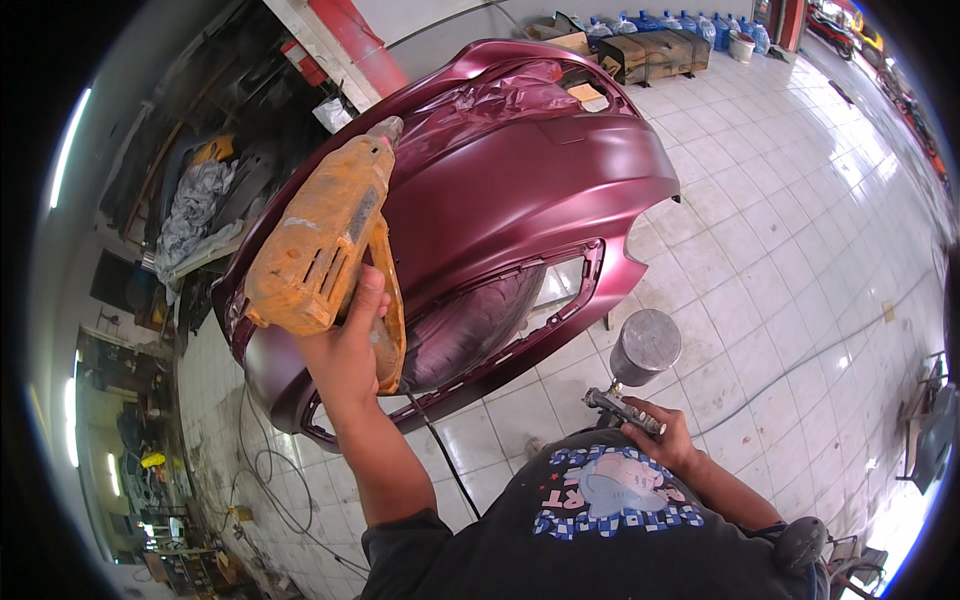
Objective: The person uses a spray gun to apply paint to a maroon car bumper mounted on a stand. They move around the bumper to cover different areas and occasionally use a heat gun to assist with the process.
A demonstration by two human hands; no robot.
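On my feed, crumpled silvery sheeting (200, 195) lies left of the maroon bumper (530, 170). I see the left hand (348, 352) raised before the bumper's left part, fingers wrapped round the handle of a worn orange power tool (322, 225). Off the bumper's near right end, the right hand's (668, 437) fingers grip a spray gun (621, 405) topped with a grey cup (646, 347).

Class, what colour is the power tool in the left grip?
Orange; the power tool shows in the head view.
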